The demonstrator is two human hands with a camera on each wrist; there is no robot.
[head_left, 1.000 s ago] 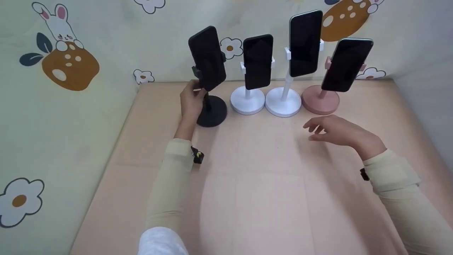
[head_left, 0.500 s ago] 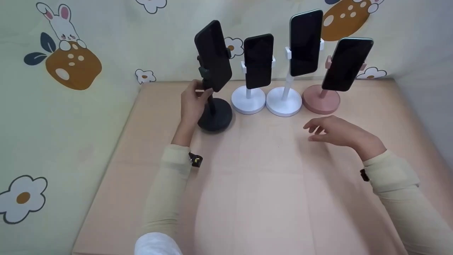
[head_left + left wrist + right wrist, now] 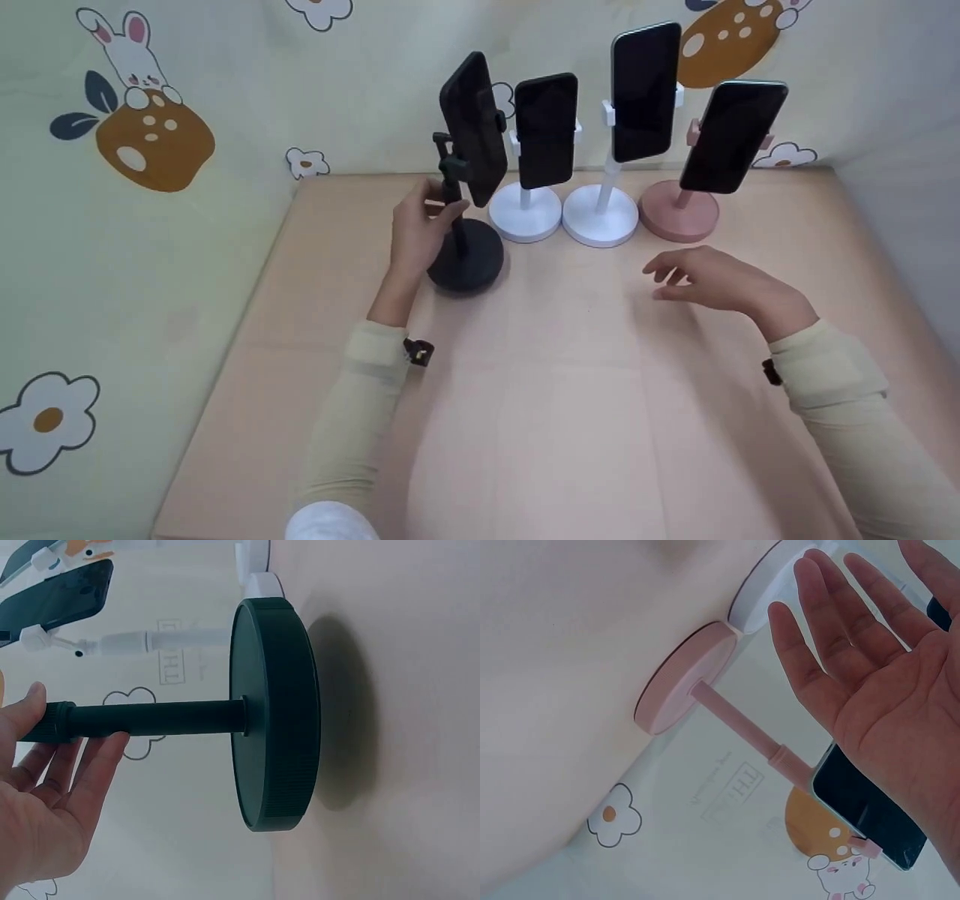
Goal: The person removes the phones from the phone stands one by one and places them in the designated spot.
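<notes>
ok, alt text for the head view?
A person's left hand grips a black phone stand by its post, a phone clamped on top. To its right, a short white stand, a tall white stand and a pink stand line up, also holding phones. The right hand hovers over the table, holding nothing.

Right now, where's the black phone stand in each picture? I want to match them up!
Head: the black phone stand is left of centre, held by the left hand.
Left wrist: it stretches sideways across the middle, its round base just right of centre.
Right wrist: I can't see it there.
Shared landmark: the wall with flower drawings shows in all three.
</notes>
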